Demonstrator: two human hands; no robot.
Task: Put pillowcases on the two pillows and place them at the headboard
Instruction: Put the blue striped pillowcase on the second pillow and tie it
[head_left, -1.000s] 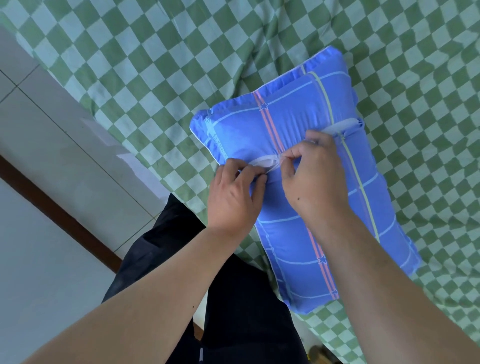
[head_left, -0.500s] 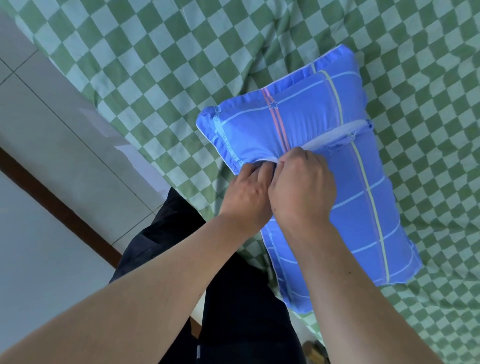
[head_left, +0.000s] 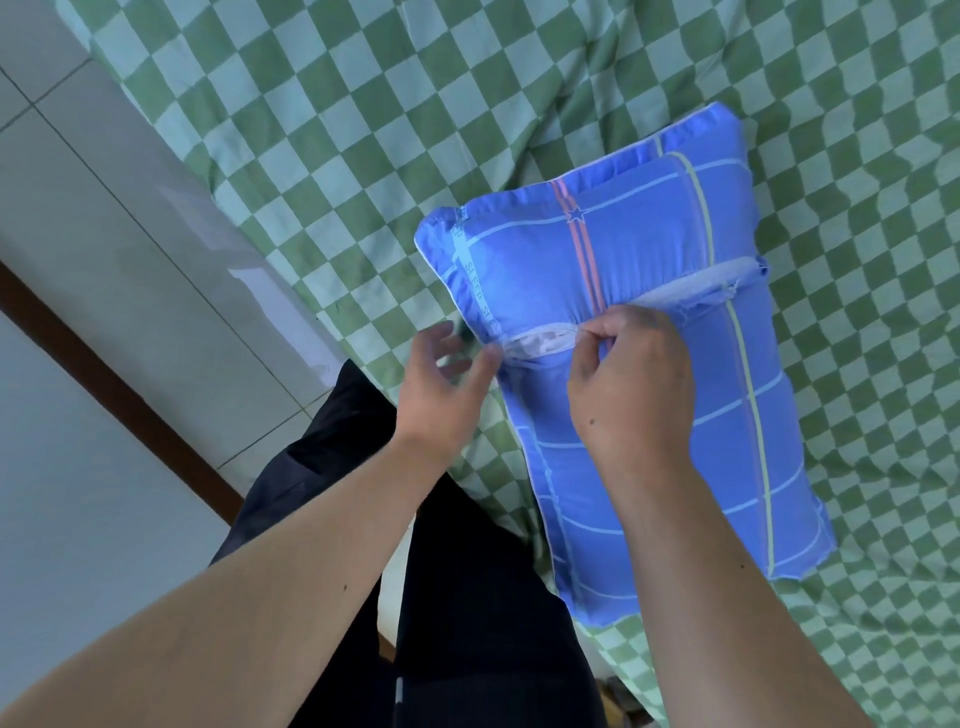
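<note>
A blue plaid pillowcase (head_left: 649, 332) already covers a pillow lying on the green-and-white checked bedsheet (head_left: 363, 130), near the bed's edge beside the tiled floor (head_left: 119, 249). A slit across its back gapes, showing the white pillow (head_left: 540, 344) inside. The right hand (head_left: 631, 395) has a pinching grip on the fabric edge at the middle of that opening. The left hand (head_left: 441, 384) hovers at the opening's near end, its grip wide with fingers spread, holding nothing; motion blur hides whether the fingertips touch the cloth. The step in hand looks like closing the slit. Next, the left hand probably needs to catch the loose edge and draw it over the exposed white.
</note>
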